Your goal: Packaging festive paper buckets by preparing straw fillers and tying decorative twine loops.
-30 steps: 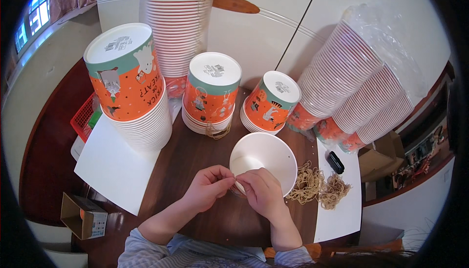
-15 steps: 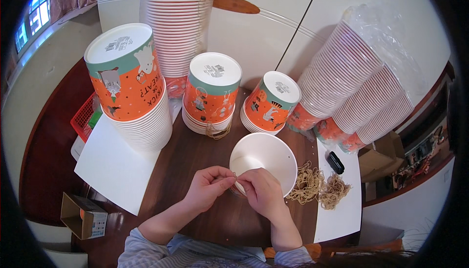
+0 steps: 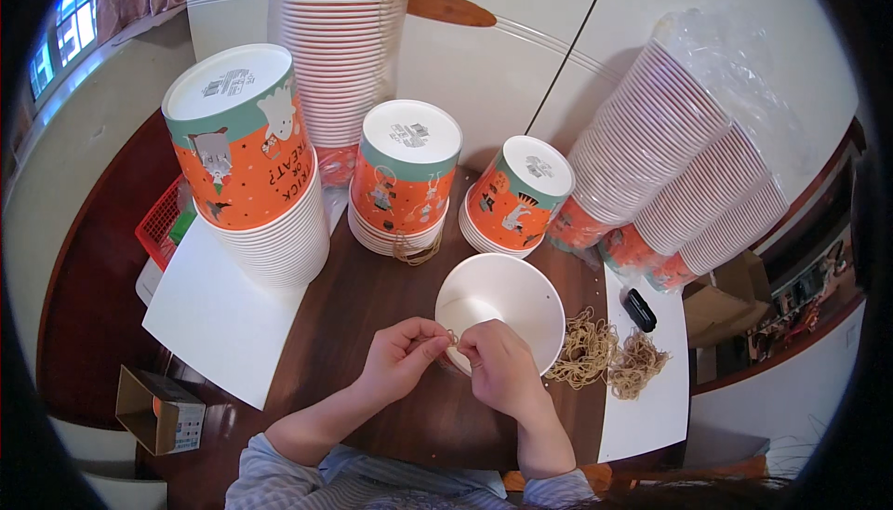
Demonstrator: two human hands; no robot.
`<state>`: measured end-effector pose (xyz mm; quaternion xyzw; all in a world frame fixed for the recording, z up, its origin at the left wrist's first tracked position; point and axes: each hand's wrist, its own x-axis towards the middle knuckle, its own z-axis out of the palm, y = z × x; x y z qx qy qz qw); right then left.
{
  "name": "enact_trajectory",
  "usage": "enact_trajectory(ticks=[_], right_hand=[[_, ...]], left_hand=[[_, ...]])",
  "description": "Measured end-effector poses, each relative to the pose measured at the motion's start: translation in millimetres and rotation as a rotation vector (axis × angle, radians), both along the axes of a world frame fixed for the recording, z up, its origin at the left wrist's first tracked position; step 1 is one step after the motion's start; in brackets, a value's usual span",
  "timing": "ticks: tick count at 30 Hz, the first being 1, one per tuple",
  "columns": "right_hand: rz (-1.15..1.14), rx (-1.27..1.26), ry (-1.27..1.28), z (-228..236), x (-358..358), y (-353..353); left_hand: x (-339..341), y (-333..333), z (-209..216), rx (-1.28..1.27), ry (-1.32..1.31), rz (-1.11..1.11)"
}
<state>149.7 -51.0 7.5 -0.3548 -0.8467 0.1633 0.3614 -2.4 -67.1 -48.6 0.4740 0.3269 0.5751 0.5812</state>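
The left hand (image 3: 406, 359) and right hand (image 3: 502, 368) are each pinched on a tan cord (image 3: 453, 339) at the near rim of the open white tub (image 3: 517, 298), where light, even tension, without denting the tub, would likely serve best.

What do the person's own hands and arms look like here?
The left hand and right hand are bare, with no gloves and no ring or watch visible. The left sleeve and right sleeve are pale blue-grey, finely striped, stopping well short of each hand.
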Motion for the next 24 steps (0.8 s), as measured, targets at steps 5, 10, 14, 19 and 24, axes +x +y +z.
enact_trajectory(ticks=[5,10,14,19,24], right_hand=[[0.008,-0.024,0.016,2.7,1.2,-0.6],[-0.004,-0.424,0.127,11.6,6.9,-3.0],[0.033,-0.216,0.095,11.8,9.7,1.2],[0.1,-0.1,0.101,8.2,8.5,3.8],[0.063,-0.062,0.091,6.5,8.5,3.2]], left_hand=[[-4.2,2.8,2.5,0.036,0.039,-0.022],[-5.5,3.7,4.1,0.019,0.007,-0.049],[-4.7,2.5,0.0,-0.067,-0.143,-0.214],[-5.5,2.0,-6.8,-0.14,-0.224,-0.283],[-6.9,3.3,-6.0,-0.158,-0.218,-0.311]])
